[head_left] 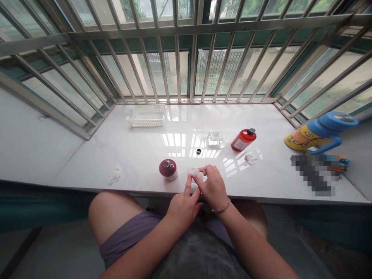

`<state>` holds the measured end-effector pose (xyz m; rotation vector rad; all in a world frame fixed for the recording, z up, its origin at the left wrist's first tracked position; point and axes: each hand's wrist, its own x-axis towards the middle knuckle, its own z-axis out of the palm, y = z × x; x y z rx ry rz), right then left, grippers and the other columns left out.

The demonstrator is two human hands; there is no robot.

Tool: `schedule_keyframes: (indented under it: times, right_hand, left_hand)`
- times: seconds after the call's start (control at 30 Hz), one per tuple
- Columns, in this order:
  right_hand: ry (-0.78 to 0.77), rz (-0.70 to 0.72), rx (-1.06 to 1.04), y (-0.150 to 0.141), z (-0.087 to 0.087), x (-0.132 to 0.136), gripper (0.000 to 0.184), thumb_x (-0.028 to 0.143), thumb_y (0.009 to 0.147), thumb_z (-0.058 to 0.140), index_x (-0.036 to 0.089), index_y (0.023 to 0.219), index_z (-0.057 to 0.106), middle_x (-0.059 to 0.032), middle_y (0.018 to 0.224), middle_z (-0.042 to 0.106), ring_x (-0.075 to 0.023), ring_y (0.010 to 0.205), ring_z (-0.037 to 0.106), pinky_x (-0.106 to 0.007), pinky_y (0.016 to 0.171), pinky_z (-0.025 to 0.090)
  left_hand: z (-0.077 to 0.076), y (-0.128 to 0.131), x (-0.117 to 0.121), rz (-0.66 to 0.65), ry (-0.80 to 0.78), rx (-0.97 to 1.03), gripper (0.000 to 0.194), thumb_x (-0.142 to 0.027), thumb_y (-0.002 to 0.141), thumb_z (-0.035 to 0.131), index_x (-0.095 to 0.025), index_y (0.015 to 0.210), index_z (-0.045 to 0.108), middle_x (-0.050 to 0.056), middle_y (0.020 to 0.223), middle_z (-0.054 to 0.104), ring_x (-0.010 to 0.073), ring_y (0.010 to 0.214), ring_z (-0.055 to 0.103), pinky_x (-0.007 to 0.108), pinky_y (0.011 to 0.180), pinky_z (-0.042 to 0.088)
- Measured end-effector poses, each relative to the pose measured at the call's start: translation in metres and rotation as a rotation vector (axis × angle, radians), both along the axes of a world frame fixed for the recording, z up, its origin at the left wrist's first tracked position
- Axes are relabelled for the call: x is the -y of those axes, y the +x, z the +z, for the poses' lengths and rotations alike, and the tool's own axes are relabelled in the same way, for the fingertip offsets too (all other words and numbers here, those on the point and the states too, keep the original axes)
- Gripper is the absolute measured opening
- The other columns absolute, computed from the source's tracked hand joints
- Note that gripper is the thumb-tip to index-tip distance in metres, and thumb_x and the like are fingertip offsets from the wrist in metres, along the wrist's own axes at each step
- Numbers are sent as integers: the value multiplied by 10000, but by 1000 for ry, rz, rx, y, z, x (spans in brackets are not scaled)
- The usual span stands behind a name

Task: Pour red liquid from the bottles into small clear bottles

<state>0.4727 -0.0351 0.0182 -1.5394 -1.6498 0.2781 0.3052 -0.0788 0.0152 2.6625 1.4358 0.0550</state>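
Note:
Near the front edge of the white counter [95, 162], my two hands meet at a small translucent, whitish piece [193, 170]; its exact kind is hard to make out. My right hand [213, 186], with a bracelet at the wrist, pinches it from the right. My left hand [184, 203] holds it from below with index finger and thumb side, the fingertips touching those of the right. Left of them stands a dark red bottle [168, 169], its mouth uncapped. A small black cap [198, 151] lies just beyond the hands.
Farther back are a clear square container [215, 138] and a red bottle with a black cap [243, 140]. Crumpled white tissues [251, 159] lie right and left. A white basket [147, 117] stands back left, a blue-yellow flask [316, 131] far right. Metal bars [188, 29] line the window.

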Motion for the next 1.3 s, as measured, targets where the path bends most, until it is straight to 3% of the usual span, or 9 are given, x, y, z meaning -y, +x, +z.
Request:
schedule_keyframes:
  times: [0.13,0.4,0.57,0.63,0.73,0.9,1.07,1.2,1.3]
  right_hand:
    - [-7,-21,16,-2,1,0,250,387,993,753,260,954,542,-12,870,609,-243,846,598,-392,786,517]
    - [-2,-23,16,-3,0,-1,265,407,990,751,263,934,536,-11,856,603,-247,838,593,-398,777,512]
    - [14,0,-5,3,0,1,225,388,1001,726,262,960,543,-9,866,595,-246,858,596,-393,805,510]
    - [9,-12,-9,13,2,-3,230,386,997,717,264,963,525,-8,882,590,-243,862,596,-389,811,506]
    - [-8,-58,6,38,6,-16,273,411,971,718,267,963,486,-11,914,596,-248,869,598,-389,805,492]
    - [-27,-171,51,94,8,-50,339,471,914,735,270,983,470,-43,982,656,-284,928,630,-407,813,484]
    - [-78,-252,-5,137,3,-77,436,538,856,782,270,1001,470,-77,1037,699,-300,967,669,-419,819,516]
    - [-133,-244,-88,147,0,-81,525,588,823,828,253,1086,521,-108,1088,732,-298,978,701,-433,834,561]
    - [-14,-256,-140,139,0,-69,579,592,842,831,249,1202,535,-125,1222,736,-282,1000,710,-442,879,586]
  left_hand:
    - [4,1,0,19,-3,-10,694,-444,969,760,-304,1595,495,246,1765,312,276,767,780,397,635,618]
    - [-4,5,-1,33,-10,-12,769,-443,932,819,-295,1608,484,268,1785,224,287,800,792,430,693,650]
    - [13,-1,13,3,-96,103,899,-439,909,845,-276,1663,384,258,1806,152,314,900,811,455,761,679]
    - [23,-9,20,-35,-111,166,834,-429,947,798,-284,1658,388,223,1801,218,315,946,815,460,791,689]
    - [34,-26,27,-46,-129,309,598,-385,985,742,-269,1537,543,161,1709,456,314,1077,803,456,893,693]
    - [36,-57,31,25,-185,523,241,-309,994,720,-268,1232,723,81,1340,753,260,1146,784,365,965,671]
    - [31,-85,29,130,-180,534,122,-311,1014,683,-253,1108,735,53,1092,795,236,938,791,349,852,665]
    - [34,-100,21,206,-133,546,161,-367,1055,626,-245,1081,728,38,1032,782,170,663,693,320,685,616]
    - [40,-108,11,229,-27,616,172,-371,1073,605,-241,1063,717,41,1019,765,180,743,700,329,744,609]
